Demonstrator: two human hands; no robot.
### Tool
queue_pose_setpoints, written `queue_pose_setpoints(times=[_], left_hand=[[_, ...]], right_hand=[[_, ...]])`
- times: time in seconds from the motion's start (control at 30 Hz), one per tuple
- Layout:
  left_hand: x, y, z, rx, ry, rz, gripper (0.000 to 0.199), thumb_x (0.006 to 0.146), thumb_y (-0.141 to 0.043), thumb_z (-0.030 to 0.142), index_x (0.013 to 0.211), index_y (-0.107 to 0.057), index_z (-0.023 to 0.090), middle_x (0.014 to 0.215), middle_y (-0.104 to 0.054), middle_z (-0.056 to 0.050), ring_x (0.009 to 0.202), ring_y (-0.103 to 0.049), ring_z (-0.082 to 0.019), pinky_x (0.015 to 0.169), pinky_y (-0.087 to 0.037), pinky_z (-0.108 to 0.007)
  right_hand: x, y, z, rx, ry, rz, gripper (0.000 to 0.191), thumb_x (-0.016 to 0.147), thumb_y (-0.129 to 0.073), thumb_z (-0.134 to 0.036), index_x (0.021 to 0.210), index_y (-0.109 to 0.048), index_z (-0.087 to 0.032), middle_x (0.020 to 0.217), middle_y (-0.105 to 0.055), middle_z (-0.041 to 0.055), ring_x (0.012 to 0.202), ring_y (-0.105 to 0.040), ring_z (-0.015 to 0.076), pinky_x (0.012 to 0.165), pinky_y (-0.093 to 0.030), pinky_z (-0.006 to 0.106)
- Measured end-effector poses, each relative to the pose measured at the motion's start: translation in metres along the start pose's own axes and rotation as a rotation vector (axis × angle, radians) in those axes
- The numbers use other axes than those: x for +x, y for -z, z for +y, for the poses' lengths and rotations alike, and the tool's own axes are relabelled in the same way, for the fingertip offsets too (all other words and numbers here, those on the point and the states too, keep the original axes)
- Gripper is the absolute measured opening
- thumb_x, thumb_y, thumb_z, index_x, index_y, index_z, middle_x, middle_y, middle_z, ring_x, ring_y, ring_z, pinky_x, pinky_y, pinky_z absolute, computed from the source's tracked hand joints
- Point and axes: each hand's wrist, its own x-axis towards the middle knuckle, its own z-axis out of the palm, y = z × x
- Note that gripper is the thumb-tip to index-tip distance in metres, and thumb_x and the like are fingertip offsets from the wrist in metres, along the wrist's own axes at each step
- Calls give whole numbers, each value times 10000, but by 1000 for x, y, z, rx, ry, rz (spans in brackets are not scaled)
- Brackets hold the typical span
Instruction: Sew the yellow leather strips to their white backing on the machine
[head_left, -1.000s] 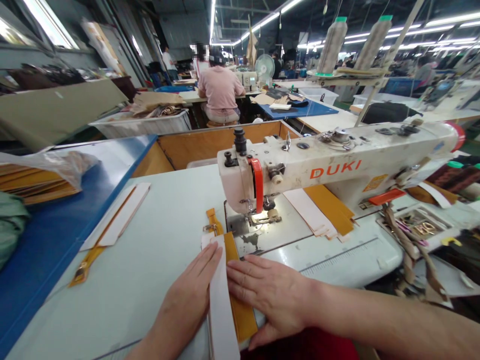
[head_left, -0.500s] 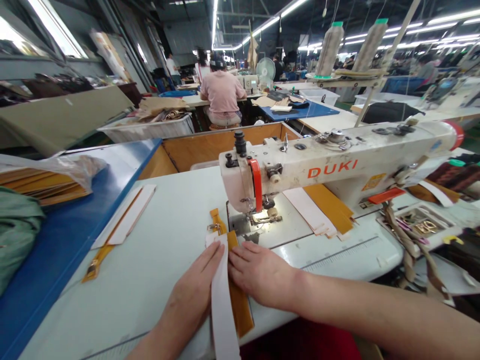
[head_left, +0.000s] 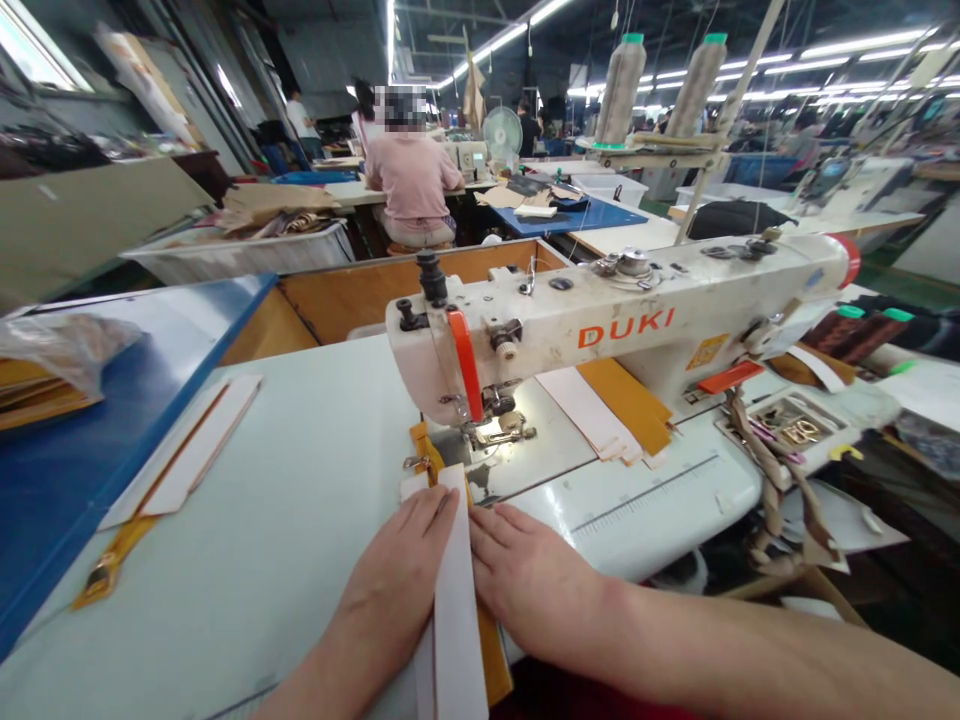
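Observation:
In front of the sewing machine, a long white-faced strip (head_left: 459,620) lies over a mustard strip (head_left: 491,650), which shows along its right side. My left hand (head_left: 397,570) is closed on the white strip, its fingertips at the strip's upper left edge; its thumb is hidden. Flat beside the right edge lies my right hand (head_left: 536,565), fingers stretched out and touching the strips, thumb out of sight. A mustard tab with a metal buckle (head_left: 421,458) sticks out beyond the far end. The sewing machine's presser foot (head_left: 480,434) stands just past the strips, to the right.
Two white strips joined to a mustard buckle tab (head_left: 112,565) lie at left. More white and mustard strips (head_left: 622,410) rest under the machine arm (head_left: 675,310). A parts tray (head_left: 799,425) sits at right. Beyond the wooden bin (head_left: 345,305), a person (head_left: 412,180) sits.
The white strip has shifted right over the mustard one, covering more of it. Both hands stay at the strips. The whole view has swung slightly right.

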Motion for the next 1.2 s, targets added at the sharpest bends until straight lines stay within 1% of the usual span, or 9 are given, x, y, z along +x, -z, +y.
queue_pose_setpoints(times=[0.17,0.3,0.37,0.5,0.6,0.73,0.83,1.0,1.2], left_hand=[[-5,-5,-1,118,-68,7,462,856,-280,68,1223,-556,11,1267,-599,-229,1207,-551,-295,961,-499,-425],[-12,-10,0,112,-27,-21,490,860,-275,86,1275,-533,48,1291,-598,-200,1198,-565,-269,946,-508,-400],[-14,-10,5,127,-28,4,484,867,-276,94,1276,-530,41,1292,-595,-211,1195,-566,-276,941,-508,-401],[-15,-8,15,172,-67,94,459,874,-270,78,1235,-545,8,1241,-619,-229,1174,-578,-283,916,-512,-384],[-14,-8,17,149,-82,118,451,880,-275,79,1235,-545,9,1230,-625,-228,1166,-582,-279,919,-509,-383],[-9,-9,13,113,-52,67,465,883,-275,84,1264,-531,11,1263,-608,-225,1169,-581,-273,930,-506,-388],[-4,-10,9,121,-59,66,458,881,-273,76,1242,-545,-4,1251,-614,-230,1155,-596,-262,937,-503,-368],[1,-13,7,151,-73,96,461,878,-272,72,1252,-538,16,1235,-629,-213,1144,-603,-255,929,-504,-364],[3,-11,8,166,-53,66,450,848,-318,52,1233,-551,27,1229,-633,-208,1125,-612,-265,931,-497,-360]], right_hand=[[2,1,-7,2,-35,-18,365,939,-450,-228,1170,-608,7,1306,-555,226,1215,-498,320,1048,-383,432],[-3,0,-17,10,-103,-36,470,958,-423,-255,1321,-496,34,1374,-503,225,1276,-452,329,1069,-371,435],[-8,-2,-22,21,-138,-41,496,971,-396,-269,1357,-461,36,1393,-487,224,1293,-442,328,1074,-371,435],[-20,-2,-27,40,-170,-50,468,990,-351,-265,1336,-500,11,1400,-493,198,1307,-439,309,1085,-369,416],[-22,-1,-26,52,-173,-56,466,993,-350,-271,1339,-498,3,1407,-488,192,1315,-430,309,1095,-358,418],[-17,-4,-20,77,-154,-58,477,964,-421,-272,1327,-496,28,1417,-457,233,1316,-415,336,1097,-339,452],[-13,-7,-15,112,-140,-49,472,947,-451,-244,1336,-485,21,1420,-446,243,1323,-399,332,1088,-334,472],[-13,-6,-8,155,-113,-38,405,944,-444,-226,1279,-546,-23,1411,-468,204,1329,-377,315,1103,-304,458],[-20,1,-5,166,-59,-40,386,934,-454,-265,1219,-579,-37,1371,-499,179,1327,-356,319,1124,-257,424]])
